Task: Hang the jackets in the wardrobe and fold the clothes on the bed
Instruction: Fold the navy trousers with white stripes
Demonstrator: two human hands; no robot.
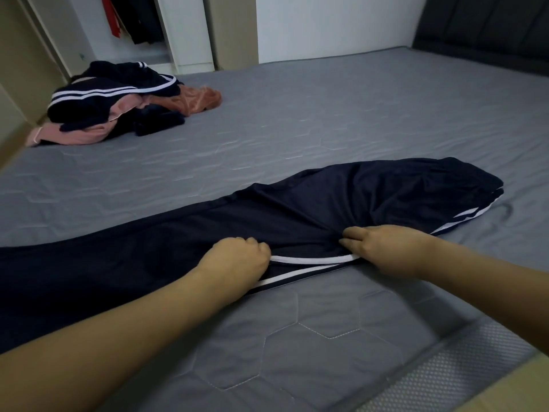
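Observation:
Dark navy track trousers with white side stripes lie stretched across the grey bed, waistband to the right. My left hand grips the near striped edge with curled fingers. My right hand pinches the same edge a little further right, and the white stripe runs taut between the two. At the bed's far left corner sits a heap of clothes: navy striped pieces, a pink garment and an orange-brown one.
An open white wardrobe stands beyond the far left of the bed, with dark and red garments hanging inside. A dark padded headboard is at the far right. The mattress edge runs along the near right.

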